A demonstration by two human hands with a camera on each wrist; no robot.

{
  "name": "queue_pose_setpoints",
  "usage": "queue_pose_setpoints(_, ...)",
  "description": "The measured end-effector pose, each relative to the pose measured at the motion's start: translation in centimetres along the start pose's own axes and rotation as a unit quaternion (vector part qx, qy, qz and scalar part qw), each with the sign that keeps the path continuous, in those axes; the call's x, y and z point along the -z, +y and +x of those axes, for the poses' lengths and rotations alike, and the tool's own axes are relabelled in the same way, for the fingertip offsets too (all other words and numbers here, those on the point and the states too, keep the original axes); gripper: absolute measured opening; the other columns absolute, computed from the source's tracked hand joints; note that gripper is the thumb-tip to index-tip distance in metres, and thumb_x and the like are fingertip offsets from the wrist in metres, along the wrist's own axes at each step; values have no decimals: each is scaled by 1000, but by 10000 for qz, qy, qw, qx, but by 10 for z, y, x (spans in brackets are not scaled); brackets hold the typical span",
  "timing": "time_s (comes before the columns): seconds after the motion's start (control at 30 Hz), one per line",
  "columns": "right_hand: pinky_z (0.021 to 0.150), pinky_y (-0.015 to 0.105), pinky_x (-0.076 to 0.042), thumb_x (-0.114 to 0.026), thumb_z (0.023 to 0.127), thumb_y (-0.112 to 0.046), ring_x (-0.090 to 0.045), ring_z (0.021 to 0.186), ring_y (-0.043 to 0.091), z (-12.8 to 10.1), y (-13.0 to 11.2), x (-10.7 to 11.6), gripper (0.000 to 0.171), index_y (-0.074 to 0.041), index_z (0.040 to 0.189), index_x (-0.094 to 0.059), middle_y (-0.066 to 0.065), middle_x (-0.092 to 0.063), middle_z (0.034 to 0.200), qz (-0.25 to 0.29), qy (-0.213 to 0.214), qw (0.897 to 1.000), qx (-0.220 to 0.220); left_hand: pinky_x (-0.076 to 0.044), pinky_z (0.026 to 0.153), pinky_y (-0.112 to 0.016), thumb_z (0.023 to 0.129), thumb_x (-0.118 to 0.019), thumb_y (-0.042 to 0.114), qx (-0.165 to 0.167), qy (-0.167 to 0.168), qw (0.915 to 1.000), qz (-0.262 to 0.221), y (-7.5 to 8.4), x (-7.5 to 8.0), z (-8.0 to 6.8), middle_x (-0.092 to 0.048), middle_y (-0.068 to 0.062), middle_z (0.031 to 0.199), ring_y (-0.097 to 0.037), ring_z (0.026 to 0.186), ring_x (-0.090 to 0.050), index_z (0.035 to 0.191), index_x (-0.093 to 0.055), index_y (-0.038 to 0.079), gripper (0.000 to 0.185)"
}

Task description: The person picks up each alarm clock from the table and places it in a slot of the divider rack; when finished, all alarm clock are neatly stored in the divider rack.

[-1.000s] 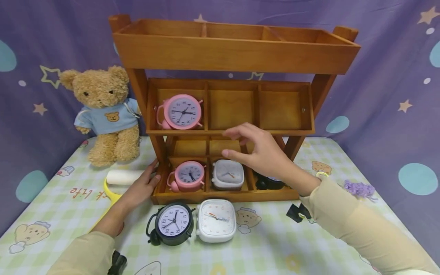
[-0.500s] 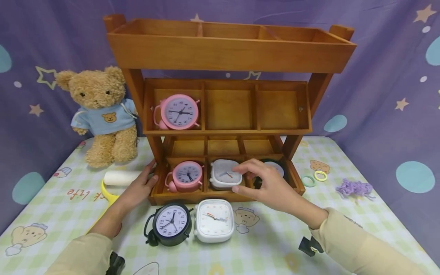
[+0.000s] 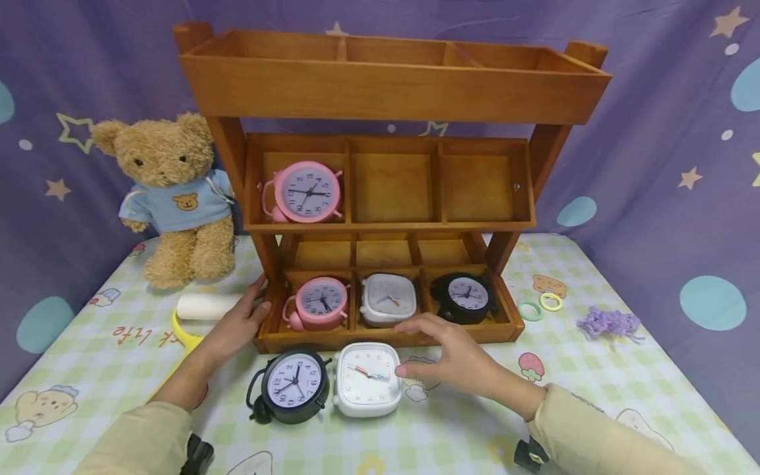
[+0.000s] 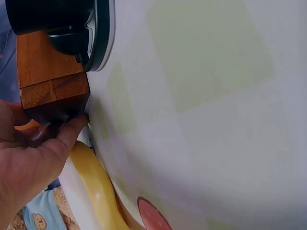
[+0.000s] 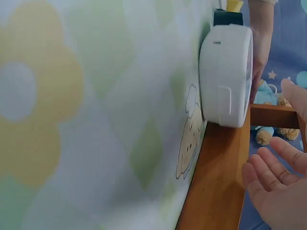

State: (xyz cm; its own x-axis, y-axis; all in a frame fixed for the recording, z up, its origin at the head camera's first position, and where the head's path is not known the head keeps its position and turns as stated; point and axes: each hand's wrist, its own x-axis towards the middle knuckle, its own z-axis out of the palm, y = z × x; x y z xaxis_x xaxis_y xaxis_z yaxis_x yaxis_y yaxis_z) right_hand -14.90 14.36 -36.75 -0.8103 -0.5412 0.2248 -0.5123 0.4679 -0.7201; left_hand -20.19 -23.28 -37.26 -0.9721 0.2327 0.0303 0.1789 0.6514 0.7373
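Note:
My left hand touches the lower left end of a wooden shelf rack; its fingertips meet the wood in the left wrist view. My right hand hovers in front of the bottom tier, fingers apart and holding nothing. Its thumb tip is right at the edge of a white square alarm clock on the table. Beside that clock is a black round alarm clock. The bottom tier holds a pink alarm clock, a grey-faced white clock and a black one. Another pink clock sits in the middle tier's left compartment.
A teddy bear in a blue shirt sits left of the rack. A lint roller with a yellow handle lies by the left hand. Two hair ties and a purple fluffy scrunchie lie at right.
My right hand has come down from the middle tier, past the bottom tier, to the white clock in front, uncovering the black clock at right. The left hand stays at the rack.

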Motion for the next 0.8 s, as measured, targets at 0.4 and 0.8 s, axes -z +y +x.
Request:
queue_pose_setpoints(0.4, 101, 40, -51, -87, 81, -39, -59, 123, 26, -9, 6, -21, 77, -6, 143, -56, 6, -59, 141, 229, -393, 9982, -403, -19, 115, -67, 109, -40, 11, 0, -38, 10000, -71, 0, 0, 0, -32, -43, 148, -58, 141, -27, 158, -8, -9, 62)
queue_pose_setpoints(0.8, 113, 50, -37, -90, 74, -46, -47, 137, 25, -6, 6, -30, 102, -12, 156, -39, 8, -46, 152, 106, -944, 9939, -560, -18, 114, -68, 110, -39, 14, 112, -105, 9998, -90, -1, 1, 0, -29, -43, 150, -58, 142, -24, 159, -6, -7, 63)
